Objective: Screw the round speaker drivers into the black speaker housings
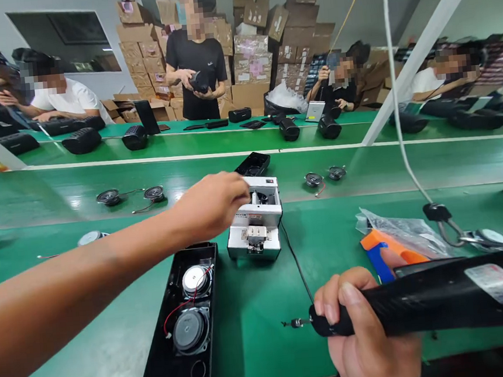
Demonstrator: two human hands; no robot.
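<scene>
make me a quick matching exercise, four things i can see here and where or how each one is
1. screwdriver
2. left hand
3. long black box
4. cardboard boxes

A. stacked at the back of the room
B. with two round speakers inside
C. held in the right hand
D. at the white machine

Pairs: 1-C, 2-D, 3-B, 4-A

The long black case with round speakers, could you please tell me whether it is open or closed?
Open: the two speakers lie exposed inside the case, with no cover over them.
</scene>
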